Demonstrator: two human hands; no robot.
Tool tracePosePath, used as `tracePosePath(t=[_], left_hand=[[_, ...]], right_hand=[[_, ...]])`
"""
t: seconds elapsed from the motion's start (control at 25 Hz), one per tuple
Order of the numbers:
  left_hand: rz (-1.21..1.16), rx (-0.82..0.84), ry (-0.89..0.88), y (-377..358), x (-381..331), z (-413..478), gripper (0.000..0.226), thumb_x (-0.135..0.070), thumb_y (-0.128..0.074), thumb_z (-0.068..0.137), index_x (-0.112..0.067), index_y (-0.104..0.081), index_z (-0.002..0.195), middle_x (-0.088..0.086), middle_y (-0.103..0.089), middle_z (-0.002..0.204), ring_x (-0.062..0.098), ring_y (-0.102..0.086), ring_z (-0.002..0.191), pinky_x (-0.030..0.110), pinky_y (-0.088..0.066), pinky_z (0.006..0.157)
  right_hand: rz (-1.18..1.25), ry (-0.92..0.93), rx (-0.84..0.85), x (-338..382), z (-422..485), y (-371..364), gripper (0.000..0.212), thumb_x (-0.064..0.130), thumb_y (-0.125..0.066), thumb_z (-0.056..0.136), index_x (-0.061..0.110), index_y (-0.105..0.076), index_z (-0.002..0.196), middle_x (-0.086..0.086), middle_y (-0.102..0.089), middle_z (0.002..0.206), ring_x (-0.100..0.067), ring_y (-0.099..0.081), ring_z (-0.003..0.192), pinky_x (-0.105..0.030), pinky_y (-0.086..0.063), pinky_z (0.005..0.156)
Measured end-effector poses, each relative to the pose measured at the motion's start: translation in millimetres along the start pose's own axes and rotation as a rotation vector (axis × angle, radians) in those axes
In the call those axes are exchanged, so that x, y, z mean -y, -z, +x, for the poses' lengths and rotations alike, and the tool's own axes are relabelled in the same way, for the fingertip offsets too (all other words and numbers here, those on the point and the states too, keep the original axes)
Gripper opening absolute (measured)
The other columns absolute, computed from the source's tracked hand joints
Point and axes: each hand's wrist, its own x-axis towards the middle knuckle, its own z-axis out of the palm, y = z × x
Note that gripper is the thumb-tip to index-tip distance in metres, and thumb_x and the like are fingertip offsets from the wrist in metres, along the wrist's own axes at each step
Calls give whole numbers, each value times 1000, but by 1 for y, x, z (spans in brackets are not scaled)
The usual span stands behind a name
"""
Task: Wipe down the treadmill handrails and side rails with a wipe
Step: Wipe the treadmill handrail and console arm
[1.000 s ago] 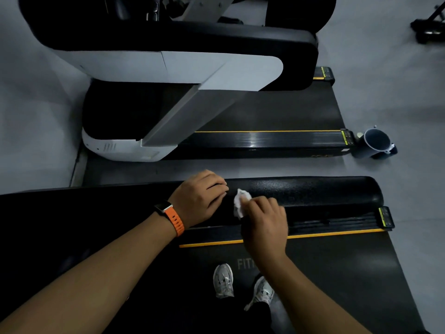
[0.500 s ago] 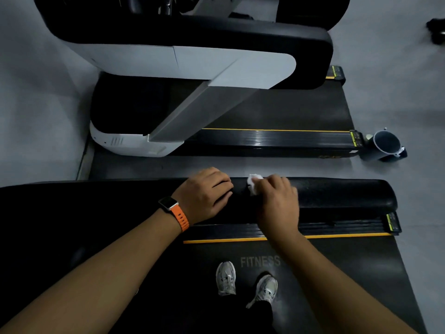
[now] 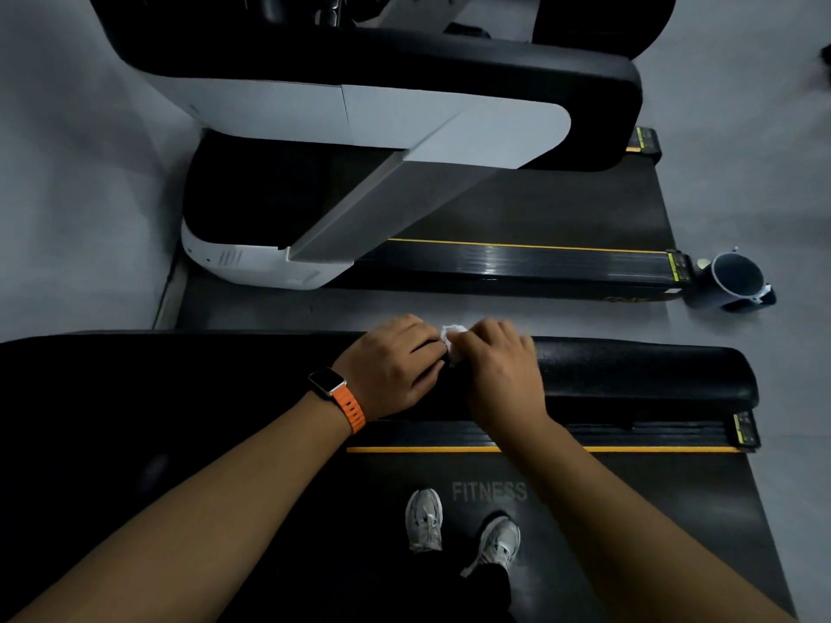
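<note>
A long black padded handrail (image 3: 629, 370) runs across the middle of the view. My right hand (image 3: 499, 366) lies over it and holds a crumpled white wipe (image 3: 452, 335) against the rail's top. My left hand (image 3: 391, 361), with an orange-strapped watch on the wrist, rests on the same rail just left of the wipe, fingers curved over the padding and touching the wipe's edge. Below the handrail runs the black side rail (image 3: 652, 429) with a yellow stripe, beside the belt marked FITNESS.
My two grey shoes (image 3: 458, 528) stand on the treadmill belt. A second treadmill (image 3: 404, 114) with a white and black frame stands beyond a strip of grey floor. A dark open cup (image 3: 733, 281) lies on the floor at its rear corner.
My right hand has slid the wipe left and up over the handrail until it meets my left hand. The camera has tilted slightly, and my left hand has stayed in place.
</note>
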Motion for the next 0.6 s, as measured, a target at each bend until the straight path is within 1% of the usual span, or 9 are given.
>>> tracePosePath(t=[0.12, 0.24, 0.32, 0.4, 0.48, 0.6], left_hand=[[11, -10, 16, 0, -1, -1, 18, -17, -64, 93, -4, -72, 103, 14, -69, 102, 29, -63, 92, 42, -54, 83], [32, 1, 29, 1, 0, -2, 21, -19, -60, 90, -3, -71, 100, 15, -68, 100, 30, -62, 89, 44, -54, 79], [31, 6, 33, 3, -2, -3, 22, -19, -59, 89, -3, -71, 97, 15, -68, 98, 31, -62, 88, 44, -54, 78], [31, 6, 34, 4, -3, -2, 21, -19, -58, 90, -3, -70, 94, 15, -67, 96, 31, -62, 87, 44, -54, 77], [20, 2, 42, 4, -2, -1, 19, -18, -58, 91, -3, -69, 92, 15, -67, 94, 30, -61, 85, 44, -53, 74], [19, 6, 53, 2, -3, -2, 18, -17, -57, 90, -4, -69, 90, 14, -66, 92, 30, -60, 83, 45, -53, 72]], right_hand=[[16, -36, -55, -2, -4, -1, 36, 20, -77, 78, 20, -70, 114, -5, -62, 97, -29, -56, 89, -41, -42, 72], [4, 98, -48, -1, -14, -4, 44, 22, -80, 72, 20, -68, 115, -4, -60, 97, -28, -54, 90, -40, -41, 72], [-6, 77, -60, 2, -18, -4, 46, 22, -83, 69, 20, -69, 113, -4, -61, 96, -28, -54, 89, -40, -42, 71], [7, 101, -90, 2, -24, -4, 45, 22, -78, 71, 17, -68, 115, -6, -60, 95, -29, -54, 87, -40, -42, 70], [0, 138, -99, 2, -33, -4, 43, 28, -67, 74, 17, -68, 115, -5, -61, 94, -29, -53, 84, -39, -41, 69], [38, 40, -143, 12, -42, -8, 36, 28, -64, 77, 15, -68, 110, -3, -60, 89, -26, -52, 81, -37, -38, 66]])
